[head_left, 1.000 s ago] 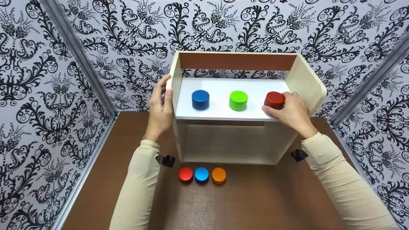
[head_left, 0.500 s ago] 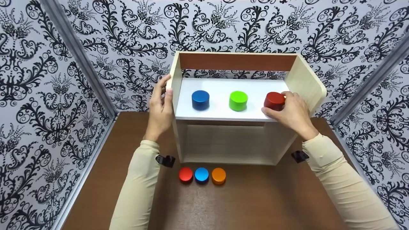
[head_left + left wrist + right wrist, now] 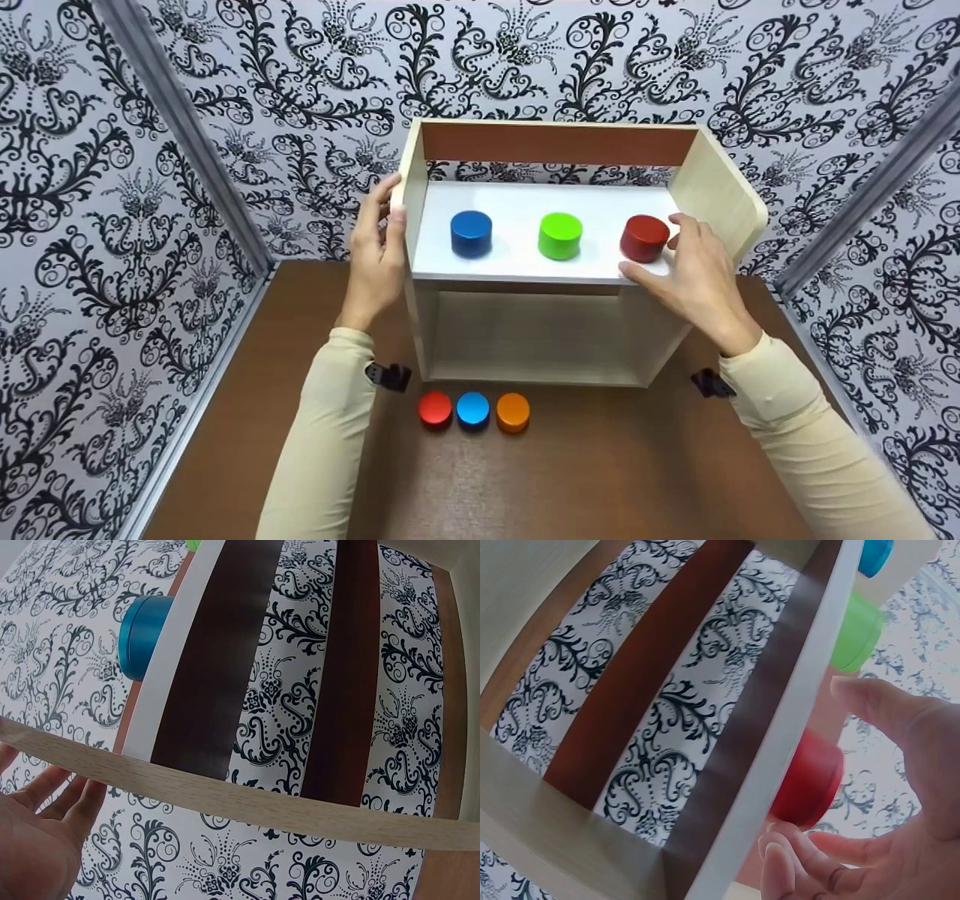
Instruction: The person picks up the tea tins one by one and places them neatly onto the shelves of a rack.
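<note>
The sleeved left forearm (image 3: 319, 431) reaches forward over the desk (image 3: 570, 480), and the left hand (image 3: 379, 251) rests its fingers and thumb against the front edge of the left side of the shelf (image 3: 525, 279). The sleeved right forearm (image 3: 795, 420) slants in from the right; the right hand (image 3: 697, 277) hangs at the shelf's front right corner, thumb spread well apart from gently bent fingers.

Place: booth-like enclosure (image 3: 67, 300), wider setting unclear | black-scroll white walls (image 3: 300, 75) stood far, left and right | grey strips (image 3: 187, 135) joined them | brown surface (image 3: 570, 472) lay between.
</note>
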A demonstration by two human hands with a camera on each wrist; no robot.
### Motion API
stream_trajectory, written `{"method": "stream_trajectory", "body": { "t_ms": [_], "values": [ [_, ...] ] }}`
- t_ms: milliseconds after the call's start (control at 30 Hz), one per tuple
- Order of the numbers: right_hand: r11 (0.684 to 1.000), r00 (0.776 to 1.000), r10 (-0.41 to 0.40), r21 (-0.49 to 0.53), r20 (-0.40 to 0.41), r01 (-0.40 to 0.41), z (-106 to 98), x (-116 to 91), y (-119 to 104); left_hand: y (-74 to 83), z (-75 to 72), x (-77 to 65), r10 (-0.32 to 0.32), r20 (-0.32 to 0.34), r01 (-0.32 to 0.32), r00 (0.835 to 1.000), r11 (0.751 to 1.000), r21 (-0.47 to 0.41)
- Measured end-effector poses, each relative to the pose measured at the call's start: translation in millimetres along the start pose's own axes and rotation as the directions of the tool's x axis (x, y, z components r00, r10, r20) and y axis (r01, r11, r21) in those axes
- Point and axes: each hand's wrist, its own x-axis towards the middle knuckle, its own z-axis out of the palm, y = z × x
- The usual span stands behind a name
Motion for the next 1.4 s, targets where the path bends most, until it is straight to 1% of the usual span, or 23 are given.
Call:
{"method": "stream_trajectory", "body": {
  "t_ms": [300,467,667,867,1100,1400],
  "values": [
    [0.998,0.993,-0.062,0.008,-0.101,0.063,2,-29,-9,0.0,0.0,0.4,-0.007,-0.004,0.007,1.0,1.0,-0.007],
    [0.995,0.986,-0.086,0.029,-0.146,0.091,9,-47,-9,0.5,-0.4,0.2,-0.026,0.005,0.026,1.0,1.0,-0.014],
    [0.991,0.977,-0.104,0.063,-0.187,0.118,23,-66,-7,1.4,-0.4,0.3,-0.036,0.012,0.036,0.999,0.999,-0.015],
    [0.988,0.979,-0.084,0.11,-0.185,0.106,44,-83,-1,0.9,-0.9,0.1,-0.031,0.011,0.032,0.999,0.999,-0.02],
    [0.984,0.98,-0.086,0.137,-0.182,0.112,70,-100,8,0.7,-1.2,-0.2,-0.032,0.01,0.032,0.999,0.999,-0.015],
    [0.978,0.992,-0.077,0.187,-0.105,0.096,109,-122,20,0.6,-0.7,-0.5,-0.025,0.009,0.025,1.0,1.0,-0.009]
  ]
}}
